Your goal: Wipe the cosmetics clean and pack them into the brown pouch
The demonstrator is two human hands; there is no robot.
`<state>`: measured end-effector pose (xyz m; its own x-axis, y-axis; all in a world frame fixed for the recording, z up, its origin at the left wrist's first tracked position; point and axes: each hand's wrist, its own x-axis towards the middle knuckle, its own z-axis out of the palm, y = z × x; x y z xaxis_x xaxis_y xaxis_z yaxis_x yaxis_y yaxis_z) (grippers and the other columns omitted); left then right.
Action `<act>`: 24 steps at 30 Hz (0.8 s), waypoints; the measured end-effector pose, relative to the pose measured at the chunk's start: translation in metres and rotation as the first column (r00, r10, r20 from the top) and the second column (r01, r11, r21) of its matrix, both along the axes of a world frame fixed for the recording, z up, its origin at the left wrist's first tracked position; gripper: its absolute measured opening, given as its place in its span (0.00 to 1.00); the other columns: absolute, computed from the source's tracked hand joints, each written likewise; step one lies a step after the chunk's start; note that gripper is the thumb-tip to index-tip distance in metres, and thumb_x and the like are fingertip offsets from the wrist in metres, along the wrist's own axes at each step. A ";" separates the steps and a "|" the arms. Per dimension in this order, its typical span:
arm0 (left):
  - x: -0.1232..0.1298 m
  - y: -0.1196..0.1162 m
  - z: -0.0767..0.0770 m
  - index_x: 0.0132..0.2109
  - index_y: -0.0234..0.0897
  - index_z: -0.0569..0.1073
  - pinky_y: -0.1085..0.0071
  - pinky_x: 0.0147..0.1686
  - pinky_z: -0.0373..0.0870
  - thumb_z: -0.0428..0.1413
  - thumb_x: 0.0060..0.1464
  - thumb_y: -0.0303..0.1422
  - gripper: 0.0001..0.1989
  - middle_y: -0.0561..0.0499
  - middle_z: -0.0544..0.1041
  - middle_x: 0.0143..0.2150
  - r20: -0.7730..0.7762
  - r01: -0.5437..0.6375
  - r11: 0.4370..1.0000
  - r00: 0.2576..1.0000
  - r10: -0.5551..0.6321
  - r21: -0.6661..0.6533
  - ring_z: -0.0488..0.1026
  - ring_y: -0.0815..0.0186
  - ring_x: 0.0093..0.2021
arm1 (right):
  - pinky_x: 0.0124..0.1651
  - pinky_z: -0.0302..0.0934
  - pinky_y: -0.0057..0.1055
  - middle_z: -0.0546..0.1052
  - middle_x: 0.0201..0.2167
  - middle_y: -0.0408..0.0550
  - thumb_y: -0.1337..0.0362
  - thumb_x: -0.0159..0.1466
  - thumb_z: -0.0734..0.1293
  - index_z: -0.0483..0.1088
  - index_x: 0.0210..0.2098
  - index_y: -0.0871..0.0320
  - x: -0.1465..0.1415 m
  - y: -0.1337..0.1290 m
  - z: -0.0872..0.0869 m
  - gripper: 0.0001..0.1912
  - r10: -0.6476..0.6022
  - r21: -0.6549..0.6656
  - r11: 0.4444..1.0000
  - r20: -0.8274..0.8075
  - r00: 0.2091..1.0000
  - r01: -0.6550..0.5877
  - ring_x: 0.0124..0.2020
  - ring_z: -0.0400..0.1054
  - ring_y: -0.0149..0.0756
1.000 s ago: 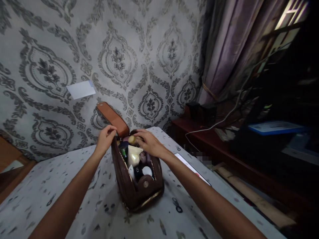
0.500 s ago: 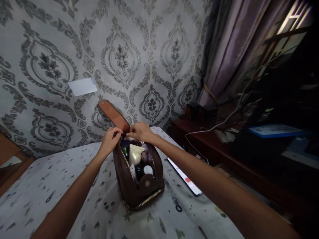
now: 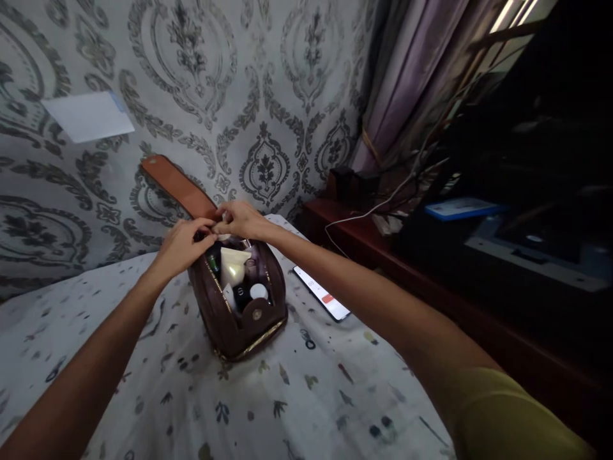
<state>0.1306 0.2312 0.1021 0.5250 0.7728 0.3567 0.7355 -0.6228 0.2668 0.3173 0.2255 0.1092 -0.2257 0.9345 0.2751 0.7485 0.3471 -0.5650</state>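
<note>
A dark brown makeup bag point(image 3: 211, 322) stands unzipped on the bed, its gold-toothed zip edges spread apart. Inside it are a cream-coloured tube point(image 3: 233, 268), a round white lid point(image 3: 259, 292), a black item point(image 3: 242, 294) and other small containers. From the far end a tan strap flap point(image 3: 179, 185) sticks up against the wall. My left hand point(image 3: 184, 246) is closed at the far left rim, thumb and fingers pinching there. Beside it my right hand point(image 3: 239, 220) is closed too, its fingertips meeting the left ones near the flap's base. What lies between the right fingertips is hidden.
A lit phone point(image 3: 323, 295) lies right of the bag, partly under my right forearm. White patterned sheet point(image 3: 268, 409) covers the bed. Further right stand a dark red wooden surface point(image 3: 345, 233) with a white cable point(image 3: 364, 216) and a blue-edged object point(image 3: 462, 209). Patterned wall behind.
The view has shifted, so the bag appears further left and higher. My hands have come together at the bag's far left end, where they were slightly apart before.
</note>
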 end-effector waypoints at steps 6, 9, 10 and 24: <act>0.012 0.001 0.008 0.51 0.41 0.69 0.61 0.50 0.64 0.52 0.56 0.38 0.16 0.49 0.82 0.47 -0.269 -0.037 0.999 0.963 0.028 -0.030 0.74 0.52 0.53 | 0.39 0.58 0.26 0.77 0.36 0.43 0.63 0.58 0.73 0.74 0.48 0.60 0.008 0.005 -0.003 0.18 -0.044 0.021 0.999 0.077 0.996 0.042 0.38 0.70 0.36; 0.017 0.002 0.009 0.48 0.39 0.68 0.54 0.53 0.62 0.49 0.58 0.38 0.13 0.44 0.80 0.50 -0.403 -0.018 0.999 0.915 -0.004 -0.050 0.73 0.48 0.54 | 0.36 0.58 0.24 0.78 0.35 0.44 0.63 0.59 0.74 0.75 0.47 0.62 0.012 0.011 -0.006 0.17 0.005 -0.018 1.000 0.016 1.000 -0.005 0.35 0.71 0.33; 0.018 0.003 0.009 0.47 0.38 0.68 0.52 0.53 0.61 0.48 0.59 0.39 0.13 0.42 0.80 0.51 -0.436 -0.025 0.998 0.900 -0.002 -0.057 0.73 0.47 0.54 | 0.35 0.58 0.24 0.78 0.35 0.44 0.64 0.60 0.73 0.75 0.46 0.63 0.014 0.013 -0.006 0.16 0.020 -0.036 0.999 -0.015 1.000 -0.020 0.35 0.71 0.32; 0.011 -0.005 0.009 0.50 0.40 0.64 0.55 0.53 0.59 0.46 0.57 0.31 0.13 0.47 0.80 0.50 -0.363 -0.010 0.998 0.932 -0.014 -0.064 0.73 0.54 0.55 | 0.37 0.58 0.23 0.81 0.37 0.41 0.61 0.64 0.70 0.79 0.43 0.56 0.013 0.012 -0.013 0.09 0.156 0.022 0.987 0.072 0.985 -0.158 0.39 0.72 0.35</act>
<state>0.1415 0.2266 0.1109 0.6108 0.7864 0.0920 0.7884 -0.6148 0.0209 0.3304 0.2379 0.0967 -0.3885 0.8782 0.2790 0.7209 0.4783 -0.5015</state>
